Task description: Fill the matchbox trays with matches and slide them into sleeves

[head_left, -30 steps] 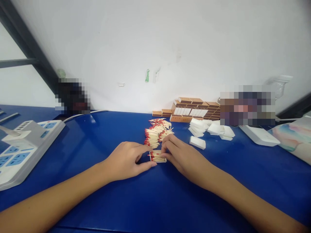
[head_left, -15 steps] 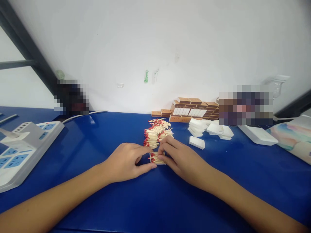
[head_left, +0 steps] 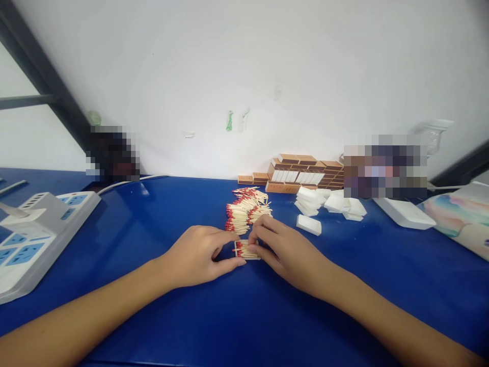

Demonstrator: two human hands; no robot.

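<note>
A small white matchbox tray [head_left: 253, 259] lies on the blue table with red-headed matches [head_left: 243, 250] in it. At its left end, my left hand [head_left: 198, 256] has the thumb at the near side and the index finger at the far side, holding the tray between them. My right hand [head_left: 280, 250] is over the tray's right part, thumb and fingertips pinched together at the matches. Just which matches are between those fingertips is hidden. Beyond the tray lies a loose pile of matches [head_left: 239, 216], most heads pointing left.
Brown matchboxes [head_left: 284, 187] are stacked along the wall. White trays [head_left: 305, 201] lie heaped to the right, one single tray [head_left: 309, 225] nearer me. A power strip [head_left: 82, 216] stands at left. A white block-like object [head_left: 407, 213] and a colourful patterned item [head_left: 454, 211] are far right.
Almost nothing differs. Both hands keep their places at the tray, and the matches in it look the same.
</note>
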